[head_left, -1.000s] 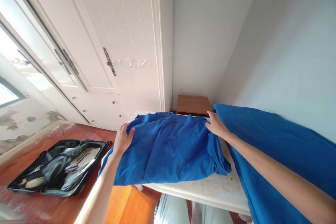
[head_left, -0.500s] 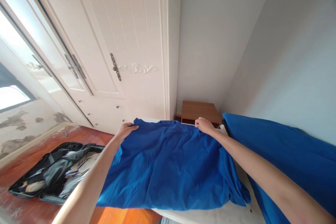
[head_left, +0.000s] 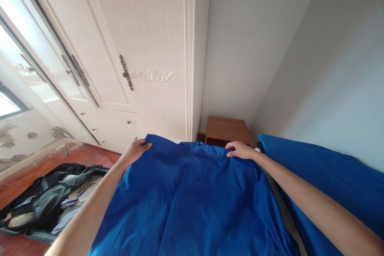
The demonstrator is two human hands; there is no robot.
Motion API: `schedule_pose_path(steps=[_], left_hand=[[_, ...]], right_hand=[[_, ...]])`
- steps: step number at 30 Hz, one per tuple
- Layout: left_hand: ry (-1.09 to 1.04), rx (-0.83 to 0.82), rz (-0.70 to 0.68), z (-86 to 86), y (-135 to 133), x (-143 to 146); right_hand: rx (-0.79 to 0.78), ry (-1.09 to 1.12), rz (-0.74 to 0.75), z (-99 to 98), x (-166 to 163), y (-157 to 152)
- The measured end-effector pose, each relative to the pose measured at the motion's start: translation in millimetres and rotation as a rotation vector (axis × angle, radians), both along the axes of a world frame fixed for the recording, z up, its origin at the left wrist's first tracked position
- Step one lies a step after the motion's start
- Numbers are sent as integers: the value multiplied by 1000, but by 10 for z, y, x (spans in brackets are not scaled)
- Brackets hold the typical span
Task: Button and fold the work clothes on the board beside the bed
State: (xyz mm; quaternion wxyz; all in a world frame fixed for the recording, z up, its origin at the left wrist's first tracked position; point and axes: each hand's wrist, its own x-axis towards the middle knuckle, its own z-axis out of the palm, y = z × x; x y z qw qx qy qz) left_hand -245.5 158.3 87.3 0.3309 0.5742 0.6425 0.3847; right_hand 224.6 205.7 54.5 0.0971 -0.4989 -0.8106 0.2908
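A wide, creased blue cloth (head_left: 192, 200), like a bed sheet or cover, fills the lower middle of the head view. Its far left corner is pinched in my left hand (head_left: 136, 151), thumb on top. On the same far edge, farther right, my right hand (head_left: 240, 150) grips the fabric between thumb and fingers. The edge is drawn out between the hands, sagging slightly, and the near end of the cloth runs out of view. Most of the surface beneath it is hidden.
On the right lies another blue-covered surface (head_left: 324, 176) against the wall. A brown wooden nightstand (head_left: 228, 128) stands behind my right hand. White wardrobe doors (head_left: 156, 104) rise at the back. An open, packed suitcase (head_left: 45, 204) lies on the red floor at left.
The blue cloth now reaches lower, past the bottom of the view, covering the pale surface and floor seen before. My left hand has shifted slightly left; both hands keep hold of the edge.
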Motion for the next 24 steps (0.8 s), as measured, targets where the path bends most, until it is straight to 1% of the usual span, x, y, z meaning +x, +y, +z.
schedule_pose_path(steps=[2, 4, 5, 6, 8, 10, 13, 16, 17, 19, 21, 24], left_hand=[[15, 49, 40, -45, 32, -48], [49, 103, 102, -106, 60, -58], [66, 100, 106, -146, 70, -53], [76, 64, 82, -194, 73, -46], [72, -72, 10, -296, 61, -43], [52, -180, -5, -377, 33, -73], [55, -225, 32, -415, 8, -168], [42, -195, -4, -394, 28, -248], [31, -153, 9, -395, 40, -257], [58, -58, 99, -430, 65, -238], [193, -18, 203, -506, 83, -171], [456, -70, 299, -628, 90, -26]], right_hand=[[9, 56, -30, 35, 42, 67], [3, 103, -47, 3, 59, 122], [-8, 118, -47, -36, 55, 139], [-22, 129, -47, -86, 44, 147], [-37, 139, -56, -189, 12, 141], [-27, 151, -74, -261, -12, 122], [-9, 189, -68, -265, -4, 112], [-17, 257, -55, -213, 42, 156], [-17, 290, -71, -208, 57, 180], [3, 333, -149, -239, 77, 226], [36, 318, -249, -319, 72, 259], [79, 237, -340, -465, 20, 266]])
